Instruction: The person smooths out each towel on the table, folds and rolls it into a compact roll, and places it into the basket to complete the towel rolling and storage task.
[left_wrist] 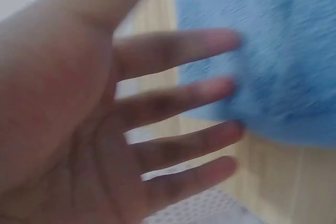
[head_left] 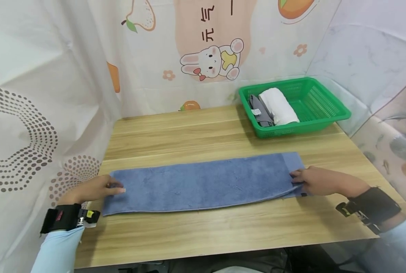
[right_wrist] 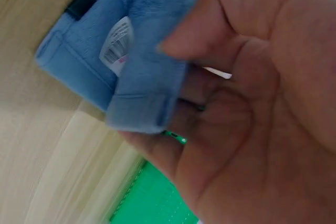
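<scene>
A long blue towel (head_left: pixel 203 185), folded lengthwise, lies across the wooden table. At its left end is my left hand (head_left: pixel 98 187); in the left wrist view its fingers (left_wrist: pixel 178 93) are apart and fairly straight, with the tips over the towel's edge. My right hand (head_left: pixel 322 181) pinches the upper layer at the right end between thumb and fingers. The right wrist view shows this layer lifted at the corner, with a white label (right_wrist: pixel 116 45) and a dark tab (right_wrist: pixel 82 3) on the lower layer beside it.
A green plastic basket (head_left: pixel 325 123) stands at the table's back right. Inside its left part lie a rolled white towel (head_left: pixel 279 106) and a folded grey cloth (head_left: pixel 261 110). Printed curtains (head_left: pixel 145 68) hang behind and on both sides of the table (head_left: pixel 175 132).
</scene>
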